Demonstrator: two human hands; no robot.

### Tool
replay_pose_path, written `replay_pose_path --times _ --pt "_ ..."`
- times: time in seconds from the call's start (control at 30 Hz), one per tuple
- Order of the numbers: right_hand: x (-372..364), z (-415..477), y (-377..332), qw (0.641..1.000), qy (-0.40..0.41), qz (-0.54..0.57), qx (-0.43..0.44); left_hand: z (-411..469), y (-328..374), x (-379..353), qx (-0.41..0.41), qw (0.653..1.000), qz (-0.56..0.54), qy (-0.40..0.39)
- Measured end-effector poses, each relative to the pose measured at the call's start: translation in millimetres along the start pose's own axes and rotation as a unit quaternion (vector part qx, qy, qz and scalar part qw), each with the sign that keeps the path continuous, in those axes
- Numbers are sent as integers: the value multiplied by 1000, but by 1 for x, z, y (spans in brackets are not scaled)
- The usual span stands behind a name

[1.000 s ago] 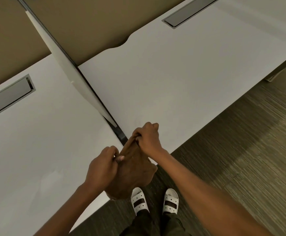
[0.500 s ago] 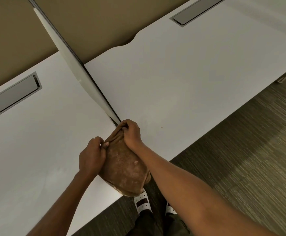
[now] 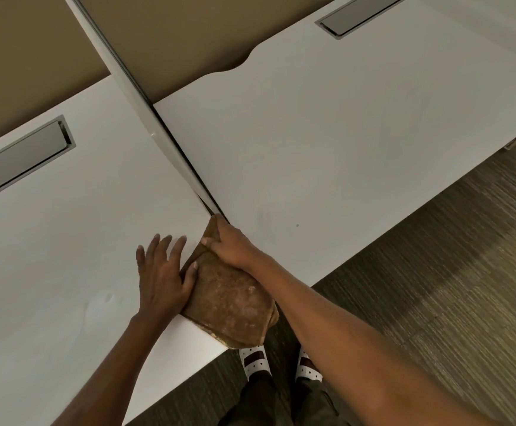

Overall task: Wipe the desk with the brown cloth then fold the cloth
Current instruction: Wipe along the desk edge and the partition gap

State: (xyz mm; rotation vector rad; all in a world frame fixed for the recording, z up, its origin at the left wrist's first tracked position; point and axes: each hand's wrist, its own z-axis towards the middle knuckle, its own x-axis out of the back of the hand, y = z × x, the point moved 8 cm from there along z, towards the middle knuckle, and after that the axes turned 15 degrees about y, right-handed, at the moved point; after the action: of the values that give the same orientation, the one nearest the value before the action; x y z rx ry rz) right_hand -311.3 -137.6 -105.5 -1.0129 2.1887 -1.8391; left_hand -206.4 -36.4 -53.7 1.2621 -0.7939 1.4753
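Observation:
The brown cloth point(image 3: 230, 301), folded into a thick pad with pale stains, lies on the near right corner of the left white desk point(image 3: 66, 256); its near edge hangs slightly past the desk's edge. My right hand point(image 3: 232, 244) pinches the cloth's far end, close to the gap between the two desks. My left hand point(image 3: 161, 272) is flat on the desk with fingers spread, its thumb touching the cloth's left edge.
A second white desk point(image 3: 342, 142) stands to the right, with a thin divider panel point(image 3: 146, 109) between the two. Each desk has a grey cable hatch point(image 3: 20, 161) at the back. Striped carpet point(image 3: 435, 287) and my white sandals point(image 3: 255, 362) lie below.
The cloth has come down from mid-air onto the left desk's corner. My left hand let go of it and spread flat beside it. My right hand keeps its grip.

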Motion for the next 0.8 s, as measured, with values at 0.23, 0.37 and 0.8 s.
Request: replay_pose_path --times 0.23,0.37,0.8 --pt "2 -15 10 999 11 -32 14 -2 2 -9 -4 994 -98 -57" --pt "1 -29 20 999 6 -46 15 -5 0 -9 -29 990 -116 -73" --pt "13 -102 49 998 -11 -51 -19 -6 8 -3 -29 991 -105 -74"
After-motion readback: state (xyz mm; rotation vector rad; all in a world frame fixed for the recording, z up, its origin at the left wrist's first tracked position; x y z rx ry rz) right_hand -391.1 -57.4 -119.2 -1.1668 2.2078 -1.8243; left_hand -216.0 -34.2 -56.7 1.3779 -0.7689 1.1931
